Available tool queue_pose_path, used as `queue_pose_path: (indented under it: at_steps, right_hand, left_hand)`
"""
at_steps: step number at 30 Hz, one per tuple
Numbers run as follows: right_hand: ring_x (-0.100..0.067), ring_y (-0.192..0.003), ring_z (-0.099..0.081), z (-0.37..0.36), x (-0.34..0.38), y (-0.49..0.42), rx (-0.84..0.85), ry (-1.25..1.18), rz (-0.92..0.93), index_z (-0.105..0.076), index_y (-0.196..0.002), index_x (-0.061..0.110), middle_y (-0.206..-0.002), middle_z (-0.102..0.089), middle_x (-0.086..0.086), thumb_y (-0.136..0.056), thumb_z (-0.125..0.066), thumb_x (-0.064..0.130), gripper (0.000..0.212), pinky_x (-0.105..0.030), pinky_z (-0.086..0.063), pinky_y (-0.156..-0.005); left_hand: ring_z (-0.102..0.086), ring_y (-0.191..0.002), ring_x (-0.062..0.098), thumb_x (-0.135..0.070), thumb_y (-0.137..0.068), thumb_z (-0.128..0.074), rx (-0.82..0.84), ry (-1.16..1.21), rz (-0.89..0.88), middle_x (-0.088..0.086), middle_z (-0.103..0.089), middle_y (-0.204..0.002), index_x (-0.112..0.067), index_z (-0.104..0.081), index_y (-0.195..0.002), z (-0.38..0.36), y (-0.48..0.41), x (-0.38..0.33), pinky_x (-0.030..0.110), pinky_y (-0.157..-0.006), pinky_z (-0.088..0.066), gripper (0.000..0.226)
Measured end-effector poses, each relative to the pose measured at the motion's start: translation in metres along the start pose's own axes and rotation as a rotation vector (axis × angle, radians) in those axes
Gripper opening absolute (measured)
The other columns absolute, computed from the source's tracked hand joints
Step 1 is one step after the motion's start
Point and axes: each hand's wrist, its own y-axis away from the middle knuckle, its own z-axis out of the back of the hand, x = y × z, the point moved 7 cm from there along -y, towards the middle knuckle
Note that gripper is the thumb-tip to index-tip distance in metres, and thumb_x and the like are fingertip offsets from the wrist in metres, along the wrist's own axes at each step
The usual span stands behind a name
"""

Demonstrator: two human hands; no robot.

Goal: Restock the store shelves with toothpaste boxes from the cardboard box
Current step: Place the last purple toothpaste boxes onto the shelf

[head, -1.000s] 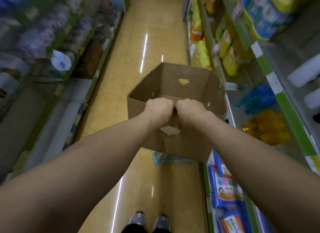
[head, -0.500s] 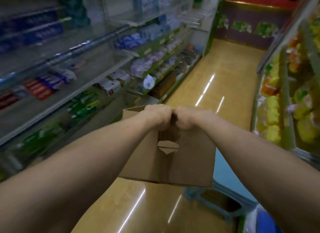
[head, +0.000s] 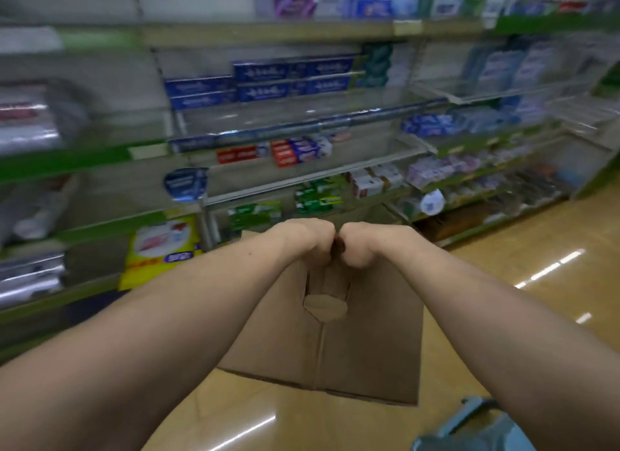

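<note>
A brown cardboard box [head: 365,343] hangs in front of me above the floor, its near wall facing me and its inside hidden. My left hand [head: 303,240] and my right hand [head: 365,246] grip the top edge of that wall side by side, knuckles touching. Behind the box stand the store shelves [head: 302,178], with blue toothpaste boxes [head: 265,81] high up, red toothpaste boxes [head: 268,153] in the middle and green toothpaste boxes [head: 318,195] lower down. The picture is blurred by motion.
A shiny tan floor [head: 503,282] runs along the aisle to the right. A pale blue plastic stool [head: 476,427] stands at the bottom right near my right arm. A yellow pack [head: 161,249] sits on a low shelf at the left.
My view has swung left from the aisle to face the toothpaste shelves head on. Both hands keep the same grip on the box, which has tipped so its inside no longer shows.
</note>
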Motion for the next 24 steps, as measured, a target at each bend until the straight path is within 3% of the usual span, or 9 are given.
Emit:
queue_pose_path:
  at_steps: [8,11,15,17,20,22,24]
  right_hand:
    - [-0.025,-0.086,-0.058,0.017,0.157,-0.016,0.022,0.163,0.205,-0.058,-0.086,0.015,-0.096,-0.061,-0.006,-0.089,-0.054,0.017,0.005,-0.032,-0.049,-0.080]
    - [-0.024,-0.090,-0.060,0.014,0.227,-0.014,0.052,0.224,0.277,-0.063,-0.108,0.013,-0.101,-0.062,-0.006,-0.089,-0.054,0.018,0.022,-0.032,-0.048,-0.080]
    - [-0.021,-0.089,-0.054,0.000,0.319,-0.006,0.098,0.365,0.381,-0.060,-0.119,0.014,-0.105,-0.059,-0.003,-0.091,-0.055,0.021,0.029,-0.029,-0.045,-0.077]
    - [-0.021,-0.089,-0.052,-0.008,0.350,0.000,0.139,0.411,0.407,-0.057,-0.125,0.017,-0.107,-0.056,-0.003,-0.092,-0.057,0.026,0.034,-0.029,-0.046,-0.073]
    - [-0.022,-0.083,-0.054,-0.026,0.407,0.008,0.248,0.476,0.437,-0.054,-0.130,0.015,-0.100,-0.054,-0.005,-0.094,-0.057,0.028,0.038,-0.024,-0.044,-0.055]
    - [-0.021,-0.078,-0.054,-0.036,0.443,0.015,0.278,0.511,0.463,-0.054,-0.130,0.015,-0.091,-0.055,-0.005,-0.094,-0.057,0.028,0.038,-0.023,-0.043,-0.054]
    - [-0.022,-0.084,-0.055,-0.043,0.481,0.025,0.278,0.535,0.527,-0.054,-0.131,0.016,-0.099,-0.058,-0.007,-0.094,-0.058,0.027,0.040,-0.023,-0.044,-0.055]
  left_hand:
    - [-0.053,-0.082,0.018,-0.022,-0.094,-0.053,-0.013,0.122,0.207,0.002,-0.057,-0.093,-0.013,-0.062,-0.108,-0.020,0.093,0.125,0.026,-0.074,-0.039,0.018]
    - [-0.053,-0.085,0.019,-0.023,-0.094,-0.051,-0.021,0.153,0.284,0.004,-0.057,-0.095,-0.012,-0.061,-0.106,-0.037,0.139,0.177,0.026,-0.074,-0.039,0.018]
    - [-0.059,-0.098,0.022,-0.025,-0.091,-0.053,0.020,0.131,0.326,0.007,-0.059,-0.097,-0.012,-0.059,-0.098,-0.069,0.199,0.235,0.027,-0.083,-0.042,0.016]
    - [-0.058,-0.099,0.021,-0.026,-0.090,-0.055,0.039,0.161,0.337,0.004,-0.060,-0.102,-0.010,-0.060,-0.110,-0.081,0.221,0.251,0.027,-0.083,-0.043,0.027]
    - [-0.058,-0.101,0.023,-0.030,-0.090,-0.060,0.120,0.245,0.395,0.005,-0.062,-0.112,-0.014,-0.059,-0.122,-0.105,0.268,0.281,0.026,-0.078,-0.041,0.036]
    - [-0.057,-0.109,0.024,-0.031,-0.089,-0.062,0.142,0.296,0.425,0.006,-0.060,-0.120,-0.015,-0.057,-0.126,-0.119,0.298,0.301,0.027,-0.084,-0.043,0.041]
    - [-0.055,-0.113,0.025,-0.028,-0.089,-0.062,0.149,0.348,0.452,0.006,-0.058,-0.123,-0.015,-0.055,-0.129,-0.132,0.330,0.321,0.030,-0.090,-0.044,0.043]
